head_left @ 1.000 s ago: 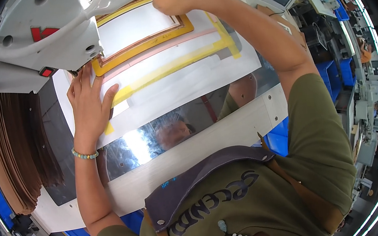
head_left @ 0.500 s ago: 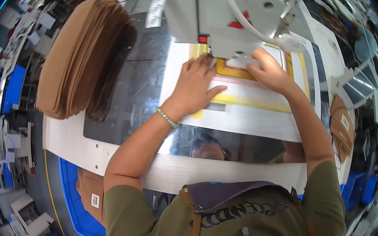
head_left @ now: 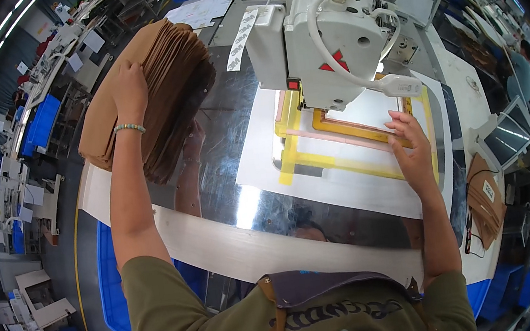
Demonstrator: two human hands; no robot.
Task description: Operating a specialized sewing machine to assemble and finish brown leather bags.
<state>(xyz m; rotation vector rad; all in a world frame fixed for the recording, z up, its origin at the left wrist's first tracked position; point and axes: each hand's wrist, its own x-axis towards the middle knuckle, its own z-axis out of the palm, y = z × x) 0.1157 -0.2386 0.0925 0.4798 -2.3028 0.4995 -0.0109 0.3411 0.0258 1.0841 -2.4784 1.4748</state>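
My left hand [head_left: 128, 84] rests on the tall stack of brown fabric pieces [head_left: 116, 114] at the left, its fingers bent together at the edge of the top piece. What lies under the fingertips is partly hidden. My right hand [head_left: 414, 154] is open, fingers apart, by the right end of a yellow frame [head_left: 347, 131]. The frame lies under the head of a white sewing machine [head_left: 323, 47]. Around it is a white sheet [head_left: 254, 157] with strips of yellow tape [head_left: 343, 160], on a shiny metal plate [head_left: 216, 194].
Brown pieces with a white label [head_left: 484, 206] lie at the table's right side, near a tilted dark panel [head_left: 504, 131]. A blue bin [head_left: 111, 281] stands below the table's left edge. White papers [head_left: 201, 10] lie behind the stack.
My left hand has left the taped sheet near the machine and reached over to the brown stack. The right hand has drawn back toward me and opened. The view has shifted a little.
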